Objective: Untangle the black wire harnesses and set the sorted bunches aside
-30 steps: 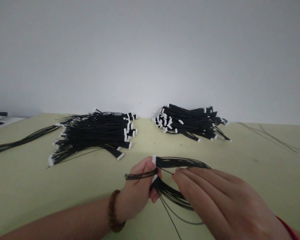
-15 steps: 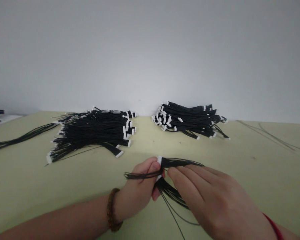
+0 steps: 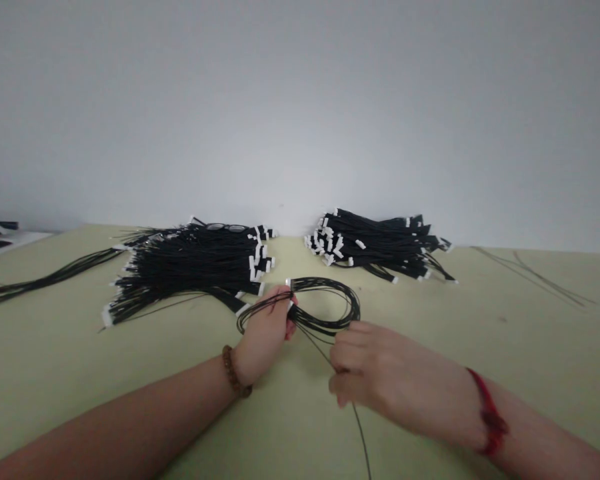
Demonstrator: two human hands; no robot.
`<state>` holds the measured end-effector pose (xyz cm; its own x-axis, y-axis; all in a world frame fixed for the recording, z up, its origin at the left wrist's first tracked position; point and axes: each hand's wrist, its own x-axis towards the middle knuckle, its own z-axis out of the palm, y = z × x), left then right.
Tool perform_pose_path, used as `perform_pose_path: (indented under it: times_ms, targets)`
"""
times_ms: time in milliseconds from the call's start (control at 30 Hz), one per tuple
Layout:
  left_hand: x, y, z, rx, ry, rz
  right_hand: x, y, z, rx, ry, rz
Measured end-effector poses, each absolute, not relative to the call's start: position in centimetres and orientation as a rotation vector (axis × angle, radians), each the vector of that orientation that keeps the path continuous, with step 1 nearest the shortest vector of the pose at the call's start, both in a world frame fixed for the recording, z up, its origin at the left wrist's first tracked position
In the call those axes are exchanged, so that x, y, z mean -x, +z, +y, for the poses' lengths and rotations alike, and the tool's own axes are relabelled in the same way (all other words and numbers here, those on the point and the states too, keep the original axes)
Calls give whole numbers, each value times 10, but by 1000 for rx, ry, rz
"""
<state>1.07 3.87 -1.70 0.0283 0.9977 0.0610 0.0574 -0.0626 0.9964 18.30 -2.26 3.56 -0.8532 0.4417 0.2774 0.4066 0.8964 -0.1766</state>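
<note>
My left hand is closed around a black wire harness bent into a loop. White connectors show at its thumb and fingers, and part of the wire bends back over the thumb side. To the right and lower, my right hand has its fingers curled together on a single thin black wire. That wire runs from the harness to the fingers and trails out below them toward the bottom edge. The fingertips are partly hidden and a little blurred.
Behind on the left lies a pile of black harnesses with white connectors, eyeglasses at its back. A second harness pile sits back right. Loose thin wires lie far right. A pale wall rises behind the table.
My left hand has moved up and left with the harness. My right hand has come off the harness's side, lower and more closed, now on a thin wire. The looped end shows.
</note>
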Motion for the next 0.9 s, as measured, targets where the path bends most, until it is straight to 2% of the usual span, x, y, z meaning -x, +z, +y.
perform_pose_path:
  times_ms: [33,67,267,367,500,567,667,767,900]
  targets:
    - [-10,-15,40,-1328,1200,1212,-192,36,-12,602,537,-2529]
    - [-10,-14,40,-1338,1193,1215,-200,38,-2,606,630,-2399]
    - [-13,-7,29,-1417,1145,1160,-215,63,8,578,700,-1596]
    - [-14,-4,21,-1454,1111,1127,-203,81,-14,631,1096,-1259]
    - [-15,-6,12,-1468,1142,1038,-185,82,-34,895,1413,-1444]
    - [-14,-10,7,-1512,1152,971,-178,73,-38,1166,1345,-1693]
    - [-10,-16,0,-1577,1149,896,-172,61,-42,1424,765,-2018]
    - [-7,-18,-5,-1651,1163,859,-169,57,-47,1386,319,-2129]
    - [-5,-15,-7,-1773,1135,822,-168,55,-51,1353,139,-2155]
